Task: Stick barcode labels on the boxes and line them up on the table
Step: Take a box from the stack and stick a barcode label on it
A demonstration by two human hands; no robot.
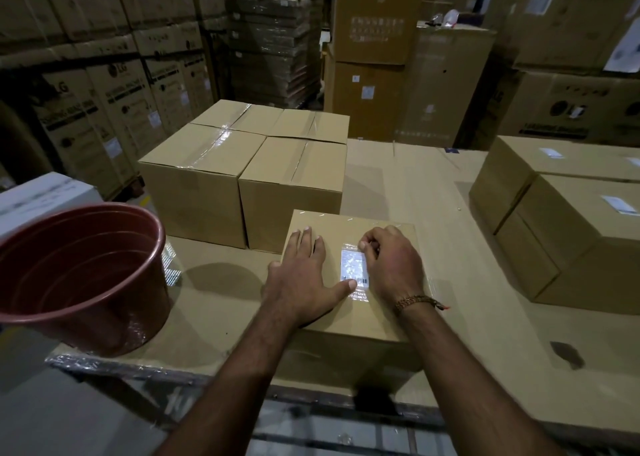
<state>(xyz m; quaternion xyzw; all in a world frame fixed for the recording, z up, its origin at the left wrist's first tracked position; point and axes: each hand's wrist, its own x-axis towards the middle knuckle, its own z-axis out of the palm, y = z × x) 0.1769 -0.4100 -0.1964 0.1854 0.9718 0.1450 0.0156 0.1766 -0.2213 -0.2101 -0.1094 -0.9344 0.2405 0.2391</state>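
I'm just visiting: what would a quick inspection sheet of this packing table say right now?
Surface: table covered in brown cardboard, plastic wrap at its near left edge.
Job's things: box in front, barcode label on its top; four taped boxes behind it without visible labels; labelled boxes at right.
Clutter: reddish bucket at left; dark stain near the right edge.
Hands: left hand flat on the box, thumb at the label's lower edge; right hand curled, fingertips at the label's top.
Cables: nothing seen.
Surroundings: stacked warehouse cartons behind.
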